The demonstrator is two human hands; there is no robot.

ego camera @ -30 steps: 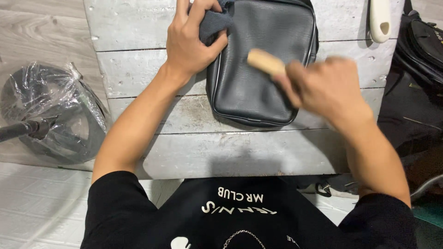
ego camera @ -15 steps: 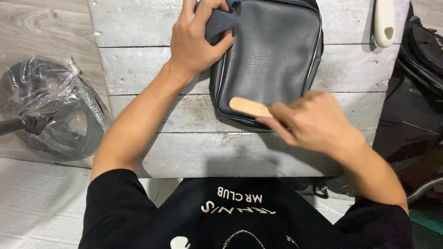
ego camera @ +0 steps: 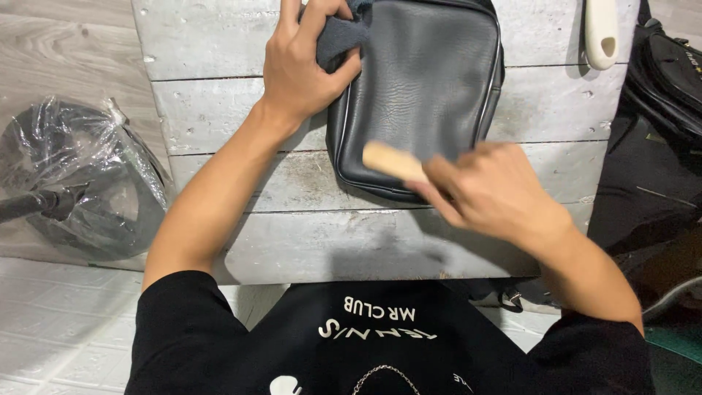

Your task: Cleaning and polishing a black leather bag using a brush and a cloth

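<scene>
A black leather bag [ego camera: 428,80] lies flat on a whitewashed plank table [ego camera: 219,95]. My left hand [ego camera: 303,66] presses on the bag's upper left corner, fingers closed over a dark grey cloth [ego camera: 340,36]. My right hand [ego camera: 486,194] grips a pale wooden brush [ego camera: 391,161] whose free end rests over the bag's lower edge. The brush's bristles are hidden from view.
A white plastic handle [ego camera: 601,33] lies at the table's far right. A black disc wrapped in clear plastic [ego camera: 88,175], on a pole, sits on the floor at left. Dark bags [ego camera: 669,73] stand to the right of the table.
My right hand has carried the brush down the bag, from its upper middle to its lower edge, and slightly left. My left hand has stayed on the bag's corner.
</scene>
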